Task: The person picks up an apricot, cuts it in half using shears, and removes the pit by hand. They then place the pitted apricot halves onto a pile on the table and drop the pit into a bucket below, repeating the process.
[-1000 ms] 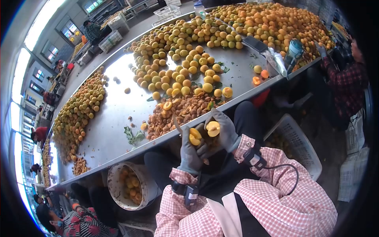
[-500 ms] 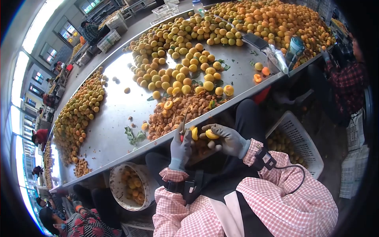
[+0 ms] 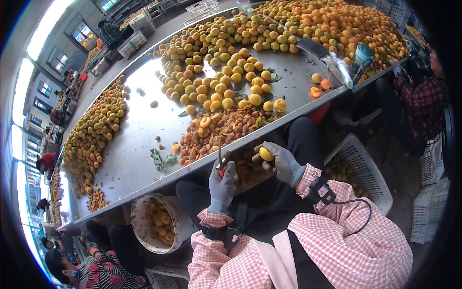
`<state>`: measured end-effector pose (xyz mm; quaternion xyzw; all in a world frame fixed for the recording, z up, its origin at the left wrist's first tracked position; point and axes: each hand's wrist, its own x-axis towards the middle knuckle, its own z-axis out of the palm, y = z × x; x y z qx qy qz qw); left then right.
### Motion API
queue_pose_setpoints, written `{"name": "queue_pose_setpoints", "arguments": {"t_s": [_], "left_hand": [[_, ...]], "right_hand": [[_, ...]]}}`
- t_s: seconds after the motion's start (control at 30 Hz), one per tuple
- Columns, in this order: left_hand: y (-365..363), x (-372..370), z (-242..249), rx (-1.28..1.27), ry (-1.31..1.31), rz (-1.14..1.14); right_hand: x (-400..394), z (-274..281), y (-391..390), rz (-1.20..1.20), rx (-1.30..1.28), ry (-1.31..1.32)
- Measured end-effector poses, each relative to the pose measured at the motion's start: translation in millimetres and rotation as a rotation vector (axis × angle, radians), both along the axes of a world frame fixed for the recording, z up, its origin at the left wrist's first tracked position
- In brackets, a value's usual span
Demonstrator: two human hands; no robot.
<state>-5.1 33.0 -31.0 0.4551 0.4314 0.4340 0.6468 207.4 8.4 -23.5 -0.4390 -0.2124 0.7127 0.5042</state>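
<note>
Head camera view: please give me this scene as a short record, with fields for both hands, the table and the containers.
Left hand: gloved, grips a knife, blade pointing toward the table
Right hand: gloved, holds a yellow fruit; whole or halved, cannot tell
Table: metal, bearing fruit piles and a heap of brown pieces near the edge
Containers: white bucket on the person's left, pale crate on the right; both hold fruit

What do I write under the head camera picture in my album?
Left hand grips a knife, right hand holds some fruit, beside the table.
</note>
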Motion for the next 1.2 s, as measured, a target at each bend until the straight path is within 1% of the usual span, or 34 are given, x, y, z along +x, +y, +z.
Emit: {"name": "queue_pose_setpoints", "arguments": {"t_s": [0.03, 0.07, 0.1, 0.13, 0.2, 0.23, 0.27, 0.3, 0.33, 0.37, 0.4, 0.43, 0.5, 0.53, 0.57, 0.63, 0.67, 0.73, 0.77, 0.8, 0.83, 0.87, 0.9, 0.93, 0.97, 1.0, 1.03, 1.07, 1.1, 1.13, 1.17, 1.2], "left_hand": [[4.6, 0.1, -8.5, 0.001, -0.001, 0.000], [10.1, 0.5, -15.8, 0.258, 0.323, 0.086], [14.6, 3.7, -11.6, 0.513, 0.648, 0.173], [16.3, 3.8, 1.3, 0.399, 0.721, 0.130], [20.9, 1.2, 2.5, 0.430, 0.737, 0.121], [23.9, 1.7, 1.4, 0.457, 0.753, 0.111], [24.5, 1.3, -9.2, 0.394, 0.573, 0.103], [20.6, 4.8, -5.1, 0.394, 0.571, 0.099], [13.1, 10.1, 2.9, 0.230, 0.349, 0.058], [6.6, 15.8, 5.7, 0.065, 0.127, 0.019], [0.8, 23.9, 2.3, 0.064, 0.059, 0.020], [-3.1, 24.1, -0.9, 0.050, 0.070, -0.028], [-15.8, 37.8, 2.5, 0.005, -0.092, -0.023], [-17.5, 37.2, -0.3, 0.075, -0.062, -0.085], [-17.4, 38.1, 1.5, 0.078, -0.063, -0.083], [-19.4, 39.2, 5.7, -0.012, -0.243, -0.081], [-20.8, 39.9, 3.7, -0.014, -0.242, -0.080], [-22.2, 42.5, -3.5, 0.007, -0.149, -0.044], [-22.6, 44.5, -5.6, 0.020, -0.102, -0.029], [-25.3, 47.7, -0.9, 0.092, -0.070, -0.015], [-27.1, 47.6, 0.1, 0.092, -0.070, -0.018], [-29.3, 46.8, 0.2, 0.166, 0.016, -0.032], [-30.8, 46.7, 4.3, 0.240, 0.102, -0.044], [-33.6, 46.8, 16.9, 0.277, 0.215, -0.048], [-32.4, 47.6, 15.4, 0.279, 0.214, -0.044], [-32.5, 48.2, 13.0, 0.345, 0.194, -0.010], [-32.4, 48.9, 12.1, 0.412, 0.173, 0.022], [-32.8, 48.8, 12.4, 0.411, 0.174, 0.023], [-34.5, 48.7, 15.1, 0.283, 0.080, 0.032], [-36.9, 48.8, 18.3, 0.153, -0.015, 0.041], [-38.1, 49.7, 23.2, 0.150, -0.014, 0.042], [-37.4, 51.7, 30.3, 0.157, -0.061, 0.041]], "right_hand": [[-3.6, -4.1, -0.4, 0.000, 0.001, -0.001], [-8.2, -7.0, -0.4, -0.051, 0.008, 0.014], [-12.1, -7.8, -0.4, -0.101, 0.014, 0.030], [-15.0, -6.9, -1.5, -0.100, 0.014, 0.030], [-16.8, -1.4, -2.0, -0.139, 0.011, 0.171], [-13.5, -4.2, -2.6, -0.144, 0.016, 0.170], [-8.0, -10.6, -4.9, -0.078, 0.035, 0.198], [-5.6, -14.7, -7.3, -0.009, 0.053, 0.226], [-8.2, -14.4, -9.6, -0.009, 0.051, 0.226], [-13.1, -12.6, -12.2, -0.026, 0.088, 0.101], [-18.7, -10.5, -15.1, -0.041, 0.126, -0.023], [-25.8, -8.0, -17.1, -0.039, 0.123, -0.023], [-40.2, 0.4, -19.4, -0.076, 0.262, 0.066], [-43.4, 8.2, -21.2, -0.053, 0.310, -0.022], [-42.6, 13.4, -22.4, -0.050, 0.313, -0.023], [-41.4, 18.2, -24.8, -0.060, 0.246, 0.148], [-43.2, 16.5, -25.3, -0.060, 0.243, 0.149], [-48.0, 10.2, -22.9, -0.170, 0.135, 0.131], [-48.8, 7.1, -20.5, -0.174, 0.136, 0.131], [-48.9, 4.0, -17.7, -0.159, 0.117, 0.023], [-49.7, 2.1, -15.8, -0.142, 0.096, -0.084], [-51.2, 1.5, -14.6, -0.192, 0.122, -0.127], [-50.3, 4.2, -15.2, -0.193, 0.121, -0.127], [-49.1, 9.9, -16.2, -0.133, 0.059, -0.124], [-48.3, 14.6, -16.3, -0.068, -0.001, -0.123], [-48.5, 16.5, -18.8, -0.065, -0.002, -0.121], [-48.4, 17.6, -22.4, -0.080, 0.112, -0.114], [-48.9, 18.8, -25.4, -0.095, 0.227, -0.105], [-51.7, 20.6, -27.6, -0.093, 0.225, -0.104], [-55.7, 22.6, -30.0, -0.179, 0.377, -0.216], [-57.9, 25.2, -31.7, -0.266, 0.530, -0.328], [-57.7, 28.9, -32.4, -0.266, 0.530, -0.327]]}}
